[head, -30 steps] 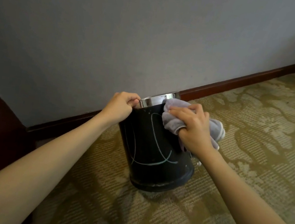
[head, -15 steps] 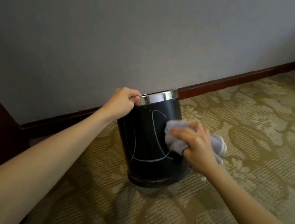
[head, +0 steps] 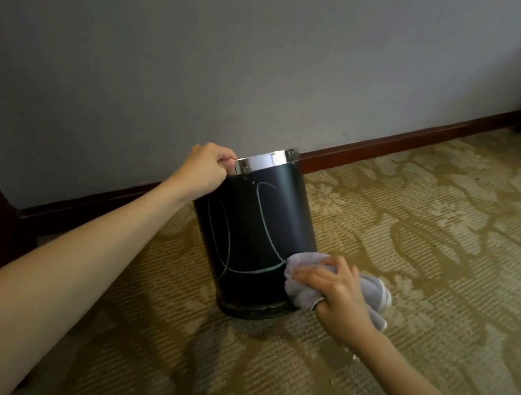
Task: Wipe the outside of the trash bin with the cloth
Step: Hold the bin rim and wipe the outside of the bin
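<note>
Head view: the black trash bin [head: 256,231] stands on the patterned carpet [head: 421,225] near the wall. The left hand [head: 205,166] grips its chrome rim; the right hand [head: 339,293] presses the bunched grey cloth [head: 301,291] against the bin's lower side.

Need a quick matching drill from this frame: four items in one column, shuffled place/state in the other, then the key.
1. black cylindrical trash bin
2. grey crumpled cloth
3. left hand
4. dark wooden baseboard

A. grips the bin's chrome rim
B. runs along the wall's foot
C. stands on the patterned carpet
D. pressed low against the bin's side by the right hand

Pairs: 1-C, 2-D, 3-A, 4-B
</note>
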Demonstrator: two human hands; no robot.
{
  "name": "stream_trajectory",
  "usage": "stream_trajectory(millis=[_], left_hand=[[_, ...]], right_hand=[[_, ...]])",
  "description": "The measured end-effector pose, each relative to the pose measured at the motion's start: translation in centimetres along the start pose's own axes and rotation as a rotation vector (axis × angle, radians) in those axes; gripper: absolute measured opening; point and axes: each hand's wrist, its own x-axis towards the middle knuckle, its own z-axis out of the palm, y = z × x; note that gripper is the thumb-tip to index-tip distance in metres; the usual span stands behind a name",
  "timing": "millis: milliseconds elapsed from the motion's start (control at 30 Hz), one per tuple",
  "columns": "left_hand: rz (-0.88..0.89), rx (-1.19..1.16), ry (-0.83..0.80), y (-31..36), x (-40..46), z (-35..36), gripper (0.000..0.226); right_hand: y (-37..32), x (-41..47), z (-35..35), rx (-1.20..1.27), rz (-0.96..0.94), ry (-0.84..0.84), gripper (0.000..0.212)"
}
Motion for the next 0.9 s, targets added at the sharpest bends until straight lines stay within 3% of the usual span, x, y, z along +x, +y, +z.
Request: stream_trajectory(millis=[67,167,300,533,633,733,833,900], left_hand=[[0.020,0.028,-0.005,0.6,-0.3,0.4,0.026],[0.045,0.051,-0.019,1.5,-0.6,1.0,0.025],[0.055,0.072,-0.040,2.1,-0.8,1.2,0.028],[-0.015,0.044,-0.082,1.1,-0.6,-0.3,0.022],[0.023,0.046,-0.129,1.6,-0.9,-0.1,0.031],[0.095,0.105,-0.143,2.7,-1.1,0.4,0.044],[0.117,0.171,-0.158,3.5,-1.3,0.9,0.037],[0.103,0.202,-0.151,3.6,-1.4,0.9,0.033]], right_hand=[[0.3,2.7,-1.3,0.032,-0.104,-0.024,0.029],[0.5,6.6,-2.6,-0.105,0.157,0.196,0.034],[-0.3,9.4,-3.4,-0.143,0.186,0.281,0.038],[-1.4,-1.0,1.3,-0.157,0.116,0.064,0.048],[-1.8,-2.1,1.2,-0.089,0.197,0.004,0.046],[-1.9,2.5,-1.0,-0.094,0.231,0.112,0.055],[-2.0,7.6,-3.8,-0.069,0.083,0.271,0.030],[-2.2,8.9,-4.1,-0.107,0.146,0.323,0.029]])
